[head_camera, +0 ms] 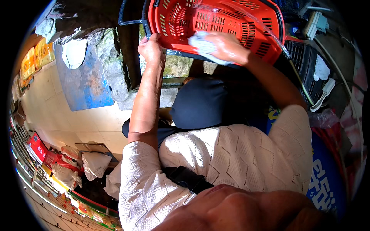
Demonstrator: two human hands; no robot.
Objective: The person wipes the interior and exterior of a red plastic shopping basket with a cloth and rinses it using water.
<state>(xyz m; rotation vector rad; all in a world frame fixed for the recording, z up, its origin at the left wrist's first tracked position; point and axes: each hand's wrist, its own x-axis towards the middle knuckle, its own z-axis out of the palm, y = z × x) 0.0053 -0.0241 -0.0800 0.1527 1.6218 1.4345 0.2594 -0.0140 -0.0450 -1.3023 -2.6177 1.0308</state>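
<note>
A red plastic shopping basket point(202, 23) with slotted walls and a black rim lies tilted at the top of the head view. My left hand point(152, 47) grips its near left corner, beside the black handle point(133, 22). In my right hand point(225, 46) is a wet white cloth point(202, 44), pressed over the basket's near edge; the hand is somewhat blurred. A clear hose point(284, 52) crosses the basket's right side, with water apparently running from it into the basket.
A worn blue board point(83, 78) lies at the left beside rough stone point(108, 49). Black slatted crates point(303, 57) and a white plug point(328, 86) with its cord are at the right. Tied white bags point(95, 164) stand at the lower left.
</note>
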